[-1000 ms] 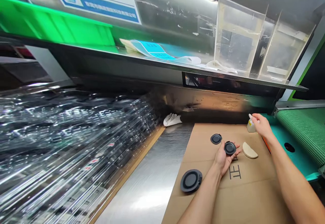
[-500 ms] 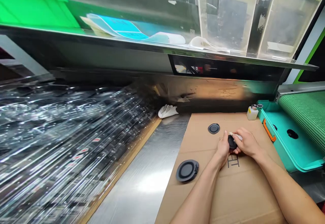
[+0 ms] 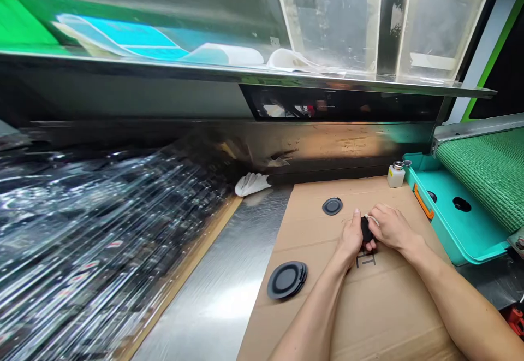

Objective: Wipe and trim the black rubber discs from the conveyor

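Above the cardboard sheet (image 3: 315, 241), my left hand (image 3: 351, 236) is closed on a small black part (image 3: 365, 230), which it holds tilted on edge. My right hand (image 3: 388, 225) is at the part's right side, its fingers pinched round a small piece of white cloth (image 3: 371, 219). Much of the part and the cloth is hidden by my fingers. A round black lid (image 3: 332, 206) lies on the cardboard to the upper left of my hands. Nearer the cardboard's left edge lie stacked larger black lids (image 3: 287, 279).
A small white bottle (image 3: 396, 175) stands at the cardboard's back right corner. Beside it is a teal bin (image 3: 470, 235) with black discs, under a green conveyor belt (image 3: 487, 156). A white glove (image 3: 252, 184) and plastic-wrapped goods (image 3: 123, 241) are at left.
The view has shifted, so most things sit further left. The black part has turned more on edge between my hands, and less of the white cloth shows.
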A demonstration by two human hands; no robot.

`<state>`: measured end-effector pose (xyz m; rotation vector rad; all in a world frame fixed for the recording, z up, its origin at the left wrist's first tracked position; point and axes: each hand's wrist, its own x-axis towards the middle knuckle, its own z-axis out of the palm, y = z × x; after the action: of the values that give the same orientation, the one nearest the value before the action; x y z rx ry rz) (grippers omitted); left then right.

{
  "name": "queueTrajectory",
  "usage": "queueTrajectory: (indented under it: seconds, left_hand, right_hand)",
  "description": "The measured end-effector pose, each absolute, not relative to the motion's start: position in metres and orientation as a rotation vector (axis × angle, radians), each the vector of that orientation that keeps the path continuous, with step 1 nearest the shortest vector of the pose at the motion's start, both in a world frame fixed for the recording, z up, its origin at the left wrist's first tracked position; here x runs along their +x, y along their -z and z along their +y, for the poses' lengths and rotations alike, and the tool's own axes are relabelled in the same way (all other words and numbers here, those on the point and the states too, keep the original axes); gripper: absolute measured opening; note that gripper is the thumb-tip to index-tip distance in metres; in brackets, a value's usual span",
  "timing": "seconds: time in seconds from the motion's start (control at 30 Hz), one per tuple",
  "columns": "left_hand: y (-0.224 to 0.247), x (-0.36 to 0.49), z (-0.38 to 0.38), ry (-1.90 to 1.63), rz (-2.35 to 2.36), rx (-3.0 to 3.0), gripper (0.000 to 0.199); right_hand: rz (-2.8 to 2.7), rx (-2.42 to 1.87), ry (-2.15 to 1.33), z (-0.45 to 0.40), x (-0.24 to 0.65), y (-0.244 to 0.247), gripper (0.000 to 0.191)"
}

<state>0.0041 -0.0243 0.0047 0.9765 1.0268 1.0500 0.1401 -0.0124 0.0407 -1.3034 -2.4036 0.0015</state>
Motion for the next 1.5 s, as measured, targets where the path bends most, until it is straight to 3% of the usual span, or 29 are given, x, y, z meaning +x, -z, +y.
queueTrajectory:
  seconds: [0.3,0.6,0.87,1.0,1.2,1.4,1.5]
  left_hand:
    - [-0.007,0.007,-0.028,-1.058,1.126,1.069,0.071]
    - [-0.008,0.009,-0.029,-1.064,1.165,1.129,0.074]
    - [-0.010,0.005,-0.031,-0.999,1.062,1.144,0.074]
    - [-0.018,-0.001,-0.027,-1.043,0.920,0.770,0.063]
    - [-0.032,-0.026,-0.015,-0.959,0.689,0.182,0.056]
    - [-0.030,-0.027,-0.011,-0.988,0.680,0.079,0.057]
    - [-0.024,-0.019,-0.014,-1.059,0.703,0.118,0.053]
  right_hand:
    - [-2.459,-1.377,0.159,-0.017,0.136,-0.042,0.015]
    - [-2.419,-1.353,0.097,-0.018,0.139,-0.040,0.015]
    - [-2.340,-1.304,-0.119,-0.015,0.146,-0.038,0.014]
    - [-1.972,-1.251,-0.429,-0.012,0.149,-0.040,0.014]
    - [-1.452,-1.173,-0.934,-0.006,0.144,-0.041,0.032]
    - [-1.501,-1.157,-0.954,-0.010,0.138,-0.039,0.030]
    - [-1.694,-1.219,-0.779,-0.016,0.137,-0.040,0.021]
